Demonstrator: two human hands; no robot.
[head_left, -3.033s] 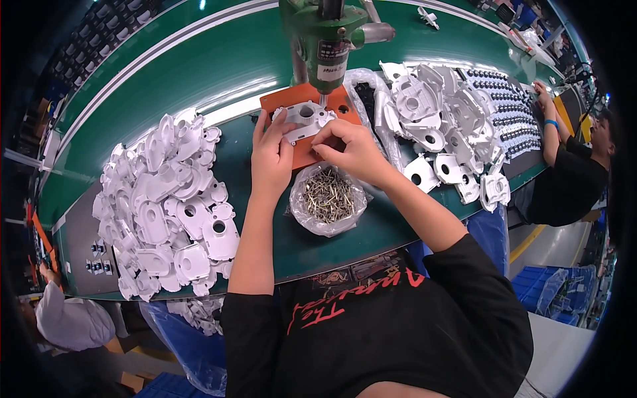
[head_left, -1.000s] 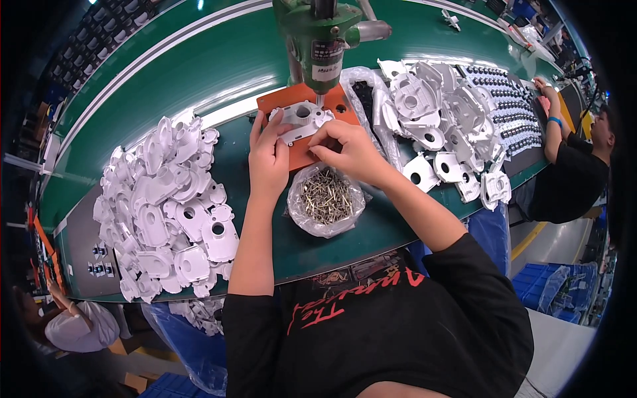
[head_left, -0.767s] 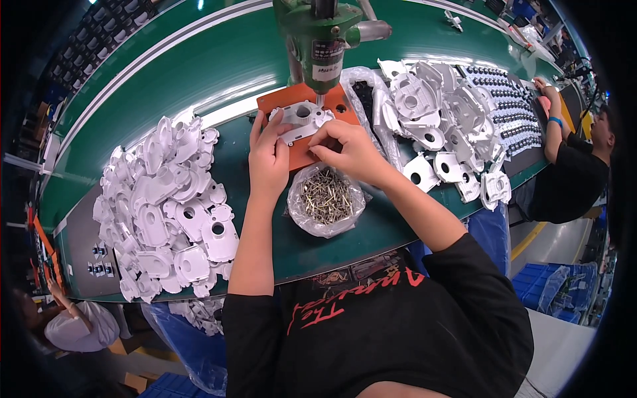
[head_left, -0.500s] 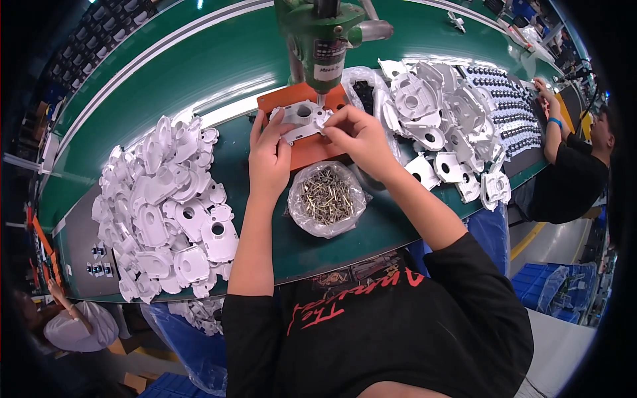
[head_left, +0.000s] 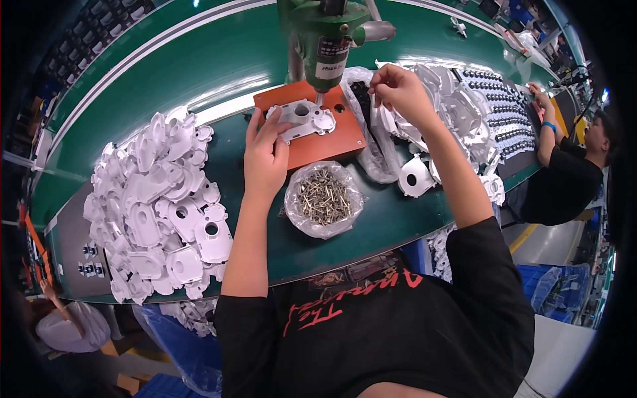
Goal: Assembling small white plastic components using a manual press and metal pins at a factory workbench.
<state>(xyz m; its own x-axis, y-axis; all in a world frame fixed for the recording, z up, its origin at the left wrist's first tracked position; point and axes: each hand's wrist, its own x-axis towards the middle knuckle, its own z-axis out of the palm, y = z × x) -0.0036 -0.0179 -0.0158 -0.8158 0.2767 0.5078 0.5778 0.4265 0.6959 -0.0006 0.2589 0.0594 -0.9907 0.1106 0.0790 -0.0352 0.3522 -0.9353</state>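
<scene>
Housing [head_left: 305, 123] on orange block [head_left: 342, 140] | left grip [head_left: 267, 151] apart, seemingly steadying it | right grip [head_left: 403, 94] together, right of block, load unclear | next: likely hold housing steady

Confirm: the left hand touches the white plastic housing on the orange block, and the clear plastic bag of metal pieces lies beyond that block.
Not beyond: in the head view, the clear plastic bag of metal pieces lies on the near side of the orange block. The left hand touches the white plastic housing.
</scene>
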